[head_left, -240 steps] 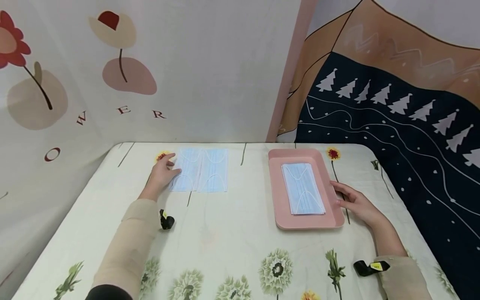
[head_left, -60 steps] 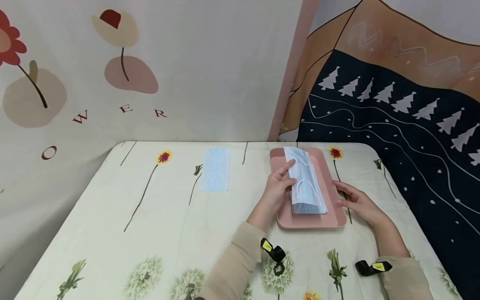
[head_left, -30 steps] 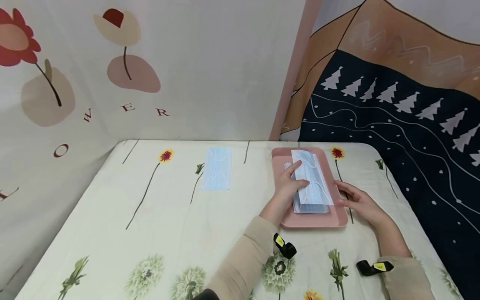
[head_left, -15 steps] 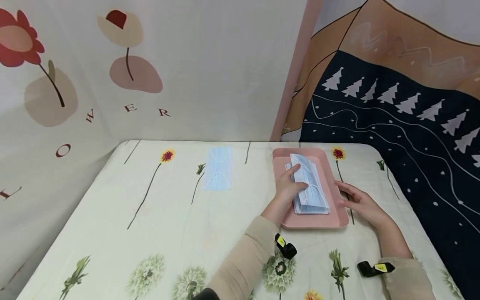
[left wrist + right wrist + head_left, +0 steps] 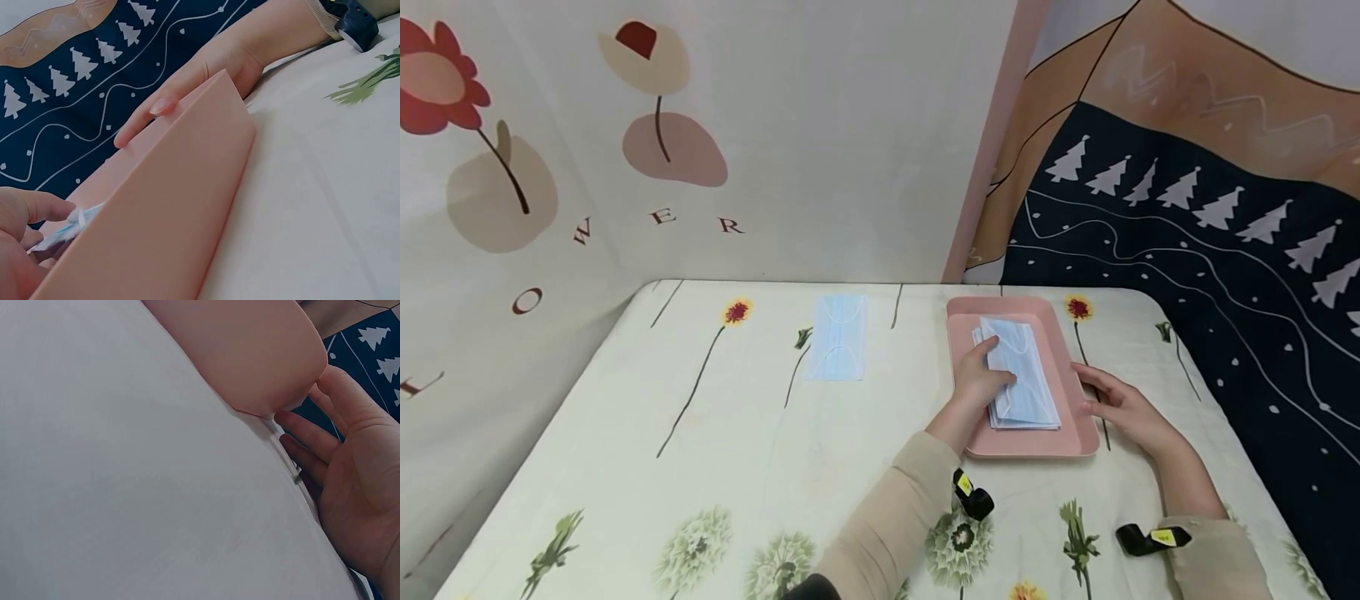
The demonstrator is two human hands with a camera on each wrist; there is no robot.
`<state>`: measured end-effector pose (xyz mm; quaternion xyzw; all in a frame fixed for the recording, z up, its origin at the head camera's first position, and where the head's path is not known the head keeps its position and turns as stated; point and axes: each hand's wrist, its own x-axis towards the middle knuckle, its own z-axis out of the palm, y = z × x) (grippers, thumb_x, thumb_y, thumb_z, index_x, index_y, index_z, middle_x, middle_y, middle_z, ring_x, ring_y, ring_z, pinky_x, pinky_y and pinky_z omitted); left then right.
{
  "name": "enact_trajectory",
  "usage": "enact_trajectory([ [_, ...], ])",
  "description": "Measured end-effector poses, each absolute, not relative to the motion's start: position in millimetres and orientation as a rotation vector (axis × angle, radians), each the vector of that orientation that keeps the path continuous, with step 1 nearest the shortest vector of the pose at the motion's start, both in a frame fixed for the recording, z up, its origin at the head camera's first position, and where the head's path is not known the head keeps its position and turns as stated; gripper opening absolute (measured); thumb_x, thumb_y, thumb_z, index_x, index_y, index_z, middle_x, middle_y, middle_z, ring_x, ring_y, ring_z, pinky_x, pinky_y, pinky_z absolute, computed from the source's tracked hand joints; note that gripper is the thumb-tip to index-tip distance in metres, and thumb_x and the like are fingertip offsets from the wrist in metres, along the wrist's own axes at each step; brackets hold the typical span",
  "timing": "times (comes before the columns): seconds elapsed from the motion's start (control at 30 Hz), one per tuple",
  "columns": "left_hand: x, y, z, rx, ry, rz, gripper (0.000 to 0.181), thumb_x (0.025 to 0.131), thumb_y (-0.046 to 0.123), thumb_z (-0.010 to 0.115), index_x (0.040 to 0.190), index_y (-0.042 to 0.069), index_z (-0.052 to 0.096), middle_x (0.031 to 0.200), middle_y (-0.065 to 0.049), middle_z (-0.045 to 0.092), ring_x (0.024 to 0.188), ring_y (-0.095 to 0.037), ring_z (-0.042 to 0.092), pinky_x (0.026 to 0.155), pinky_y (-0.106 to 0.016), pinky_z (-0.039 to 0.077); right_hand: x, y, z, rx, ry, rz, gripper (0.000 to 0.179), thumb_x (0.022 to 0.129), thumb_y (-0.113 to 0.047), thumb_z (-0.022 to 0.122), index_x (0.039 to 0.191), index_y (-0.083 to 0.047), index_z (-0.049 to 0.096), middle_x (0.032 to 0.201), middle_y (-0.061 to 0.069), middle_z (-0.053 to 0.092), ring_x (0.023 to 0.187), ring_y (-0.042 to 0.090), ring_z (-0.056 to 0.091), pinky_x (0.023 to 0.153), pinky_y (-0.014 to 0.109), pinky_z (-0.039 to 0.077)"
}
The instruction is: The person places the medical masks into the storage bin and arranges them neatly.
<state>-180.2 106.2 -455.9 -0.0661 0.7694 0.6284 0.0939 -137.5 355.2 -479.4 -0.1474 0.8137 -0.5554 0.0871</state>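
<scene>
My left hand (image 5: 973, 385) is inside the pink tray (image 5: 962, 321), pinching the left edge of a light blue face mask (image 5: 1024, 375). That mask lies over a small pile of masks (image 5: 1037, 425), slightly askew to it. In the left wrist view, thumb and fingers close on the mask's edge (image 5: 78, 222) behind the tray wall (image 5: 175, 175). My right hand (image 5: 1127, 417) rests against the tray's right rim, its fingers loosely extended, as the right wrist view also shows with the thumb (image 5: 340, 387) at the rim. Another mask (image 5: 837, 337) lies flat on the table, left of the tray.
A flower-print cloth (image 5: 820, 467) covers the table. Behind it hang a pale curtain (image 5: 850, 167) and a dark tree-print cloth (image 5: 1187, 267). Black wrist cameras (image 5: 976, 502) sit at both sleeves.
Eight seconds ago two masks lay on the table at left, with my left hand there; one remains. Lately, my left hand has lowered its mask onto the pile. The right hand has stayed at the rim.
</scene>
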Motion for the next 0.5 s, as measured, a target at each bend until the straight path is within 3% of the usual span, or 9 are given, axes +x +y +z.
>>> enact_trajectory([
  [0.27, -177.6, 106.4, -455.6, -0.149, 2.375, 1.801, 0.064, 0.076, -0.002, 0.074, 0.135, 0.013, 0.055, 0.139, -0.010, 0.050, 0.131, -0.029, 0.041, 0.102, -0.038, 0.038, -136.8, 355.5, -479.8, -0.430, 2.421, -1.660, 0.059, 0.095, -0.011, 0.059, 0.147, -0.002, 0.033, 0.147, 0.006, 0.038, 0.122, -0.009, 0.036, 0.094, 0.007, 0.032],
  [0.5, -175.1, 106.0, -455.4, -0.040, 2.527, 1.708, 0.062, 0.076, -0.005, 0.072, 0.134, 0.005, 0.054, 0.135, -0.013, 0.053, 0.127, -0.030, 0.045, 0.100, -0.037, 0.041, -137.3, 356.1, -481.1, -0.507, 2.391, -1.701, 0.057, 0.095, -0.005, 0.057, 0.146, 0.002, 0.033, 0.141, -0.008, 0.041, 0.123, -0.006, 0.039, 0.096, 0.009, 0.032],
])
